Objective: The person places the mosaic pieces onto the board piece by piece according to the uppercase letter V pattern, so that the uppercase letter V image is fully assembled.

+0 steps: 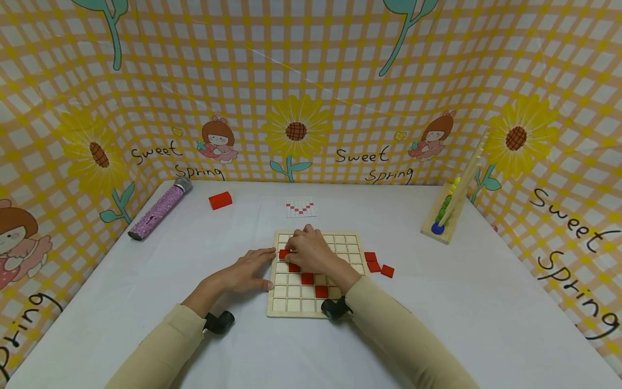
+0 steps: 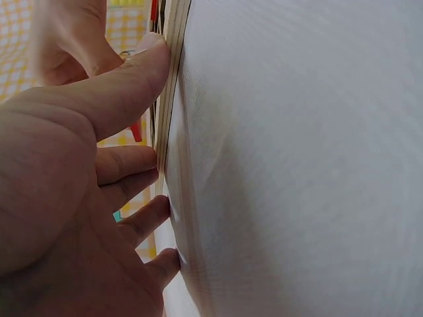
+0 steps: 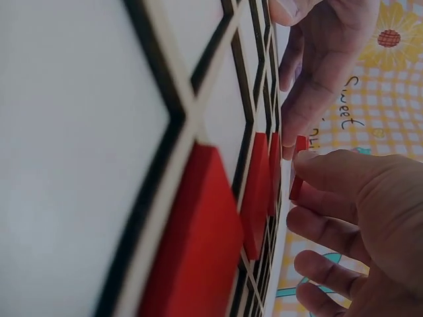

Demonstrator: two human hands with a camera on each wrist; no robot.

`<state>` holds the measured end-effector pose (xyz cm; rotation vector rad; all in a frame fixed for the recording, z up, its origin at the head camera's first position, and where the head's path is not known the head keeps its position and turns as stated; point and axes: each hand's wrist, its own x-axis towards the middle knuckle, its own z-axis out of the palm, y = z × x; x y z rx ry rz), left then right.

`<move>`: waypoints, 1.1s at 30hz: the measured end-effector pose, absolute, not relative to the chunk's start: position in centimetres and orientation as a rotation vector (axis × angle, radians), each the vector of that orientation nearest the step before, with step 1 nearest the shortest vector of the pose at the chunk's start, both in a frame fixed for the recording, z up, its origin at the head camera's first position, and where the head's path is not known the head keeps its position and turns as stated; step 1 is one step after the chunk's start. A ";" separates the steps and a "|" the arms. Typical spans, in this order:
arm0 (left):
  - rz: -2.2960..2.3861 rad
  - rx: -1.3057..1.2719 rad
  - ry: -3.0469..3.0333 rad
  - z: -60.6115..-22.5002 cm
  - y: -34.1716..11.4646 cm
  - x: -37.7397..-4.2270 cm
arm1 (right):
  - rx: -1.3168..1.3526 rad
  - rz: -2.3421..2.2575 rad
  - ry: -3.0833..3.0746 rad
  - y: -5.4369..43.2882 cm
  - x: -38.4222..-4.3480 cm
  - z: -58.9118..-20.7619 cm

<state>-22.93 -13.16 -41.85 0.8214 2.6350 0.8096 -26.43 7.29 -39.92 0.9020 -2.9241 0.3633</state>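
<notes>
A wooden grid board (image 1: 279,306) lies on the white table. Between thumb and fingertips, my right hand (image 1: 313,252) pinches a red square tile (image 1: 284,253) just above the left column near the far end; in the right wrist view the pinched tile (image 3: 303,142) stands slightly off the board. Red tiles (image 1: 321,292) sit in cells on a diagonal running toward the near side. Along the board's left edge rests my left hand (image 1: 245,273), its thumb and extended fingertips touching the rim, as the left wrist view also shows. Part of the board is hidden under the right hand and wrist.
Right of the board lie loose red tiles (image 1: 387,271). A pattern card (image 1: 301,207) is behind it. Farther left are a red block (image 1: 221,200) and a glittery pink microphone (image 1: 157,213). A wooden bead stand (image 1: 444,235) stands at right. Patterned cloth surrounds the table.
</notes>
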 end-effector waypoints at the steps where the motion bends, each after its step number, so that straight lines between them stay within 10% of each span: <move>1: 0.812 0.817 2.632 -41.8 -13.2 -22.9 | 0.902 0.360 -2.930 7.2 -26.5 -40.0; 33: 0.790 0.785 2.644 -42.2 -13.2 -23.3 | 0.941 0.329 -2.894 7.0 -26.9 -40.8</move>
